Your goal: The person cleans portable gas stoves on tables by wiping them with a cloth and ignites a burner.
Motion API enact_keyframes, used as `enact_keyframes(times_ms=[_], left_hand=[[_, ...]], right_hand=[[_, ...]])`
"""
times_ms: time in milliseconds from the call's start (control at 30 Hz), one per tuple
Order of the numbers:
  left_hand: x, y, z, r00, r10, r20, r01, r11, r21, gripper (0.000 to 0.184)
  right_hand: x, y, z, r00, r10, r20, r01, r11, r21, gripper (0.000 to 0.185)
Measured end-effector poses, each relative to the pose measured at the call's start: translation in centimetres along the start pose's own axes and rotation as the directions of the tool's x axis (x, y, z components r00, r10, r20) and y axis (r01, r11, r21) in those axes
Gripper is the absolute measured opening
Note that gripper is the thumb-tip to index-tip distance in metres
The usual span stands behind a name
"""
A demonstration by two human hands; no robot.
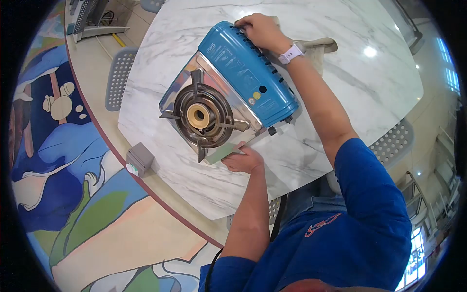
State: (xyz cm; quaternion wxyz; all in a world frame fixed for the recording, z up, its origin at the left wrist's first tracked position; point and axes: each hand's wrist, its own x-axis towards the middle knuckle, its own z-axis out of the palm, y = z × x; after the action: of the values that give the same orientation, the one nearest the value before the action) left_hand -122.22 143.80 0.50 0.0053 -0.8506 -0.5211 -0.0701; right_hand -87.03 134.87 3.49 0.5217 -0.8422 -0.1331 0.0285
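Note:
A portable gas stove (228,68) with a blue cover sits turned at an angle on the marble-patterned table. Its round burner (199,116) and pan supports show on the shiny metal side. My left hand (245,159) grips the stove's near edge, thumb on top and fingers partly hidden below. Beside that thumb is a pale green patch on the metal; I cannot tell if it is a reflection. At the far end, my right hand (262,33) has its fingers curled over the vented edge of the blue cover. A crumpled beige cloth (318,51) lies beside my right wrist.
The marble-patterned table (165,170) has rounded edges. A small grey box (140,159) is by its left edge. Grey perforated chairs (121,78) stand around it. A low ledge and a painted mural surface (92,194) run along the left.

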Motion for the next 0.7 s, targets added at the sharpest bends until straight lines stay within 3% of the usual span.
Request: enact_keyframes(times_ms=[133,233,333,433,533,633,667,700], left_hand=[[0.1,0.1,-0.1,1.000,0.011,0.011,-0.011,1.000,0.012,0.068],[0.0,0.4,-0.7,0.999,0.023,0.026,-0.023,0.999,-0.023,0.068],[0.1,0.5,-0.9,0.999,0.018,0.040,-0.017,1.000,-0.026,0.068],[0.0,-0.2,0.1,1.000,0.009,0.016,-0.009,1.000,0.001,0.068],[0.0,0.0,0.2,0.999,0.022,-0.026,-0.022,1.000,-0.002,0.065],[0.1,0.3,-0.5,0.999,0.024,0.023,-0.022,0.997,-0.072,0.062],[0.3,-0.1,-0.5,0.999,0.035,0.031,-0.032,0.994,-0.108,0.062],[0.2,-0.4,-0.4,0.998,0.045,0.040,-0.039,0.989,-0.145,0.062]], right_hand=[[0.3,-0.4,-0.3,0.996,0.021,0.087,-0.016,0.998,-0.059,0.026],[0.0,-1.5,-0.5,0.995,-0.098,0.023,0.100,0.986,-0.132,0.026],[-0.7,-1.0,-0.4,0.980,-0.191,-0.054,0.187,0.980,-0.069,0.025],[-1.3,0.0,0.2,0.984,-0.156,-0.085,0.166,0.977,0.134,0.025],[-1.8,0.9,0.0,0.996,-0.092,0.007,0.089,0.983,0.163,0.023],[-3.5,0.4,-0.8,0.992,-0.122,-0.022,0.122,0.992,-0.026,0.024],[-3.6,1.0,-1.1,0.995,-0.078,0.059,0.085,0.989,-0.119,0.026],[-4.1,1.7,-1.0,0.990,-0.115,-0.083,0.111,0.993,-0.046,0.027]])
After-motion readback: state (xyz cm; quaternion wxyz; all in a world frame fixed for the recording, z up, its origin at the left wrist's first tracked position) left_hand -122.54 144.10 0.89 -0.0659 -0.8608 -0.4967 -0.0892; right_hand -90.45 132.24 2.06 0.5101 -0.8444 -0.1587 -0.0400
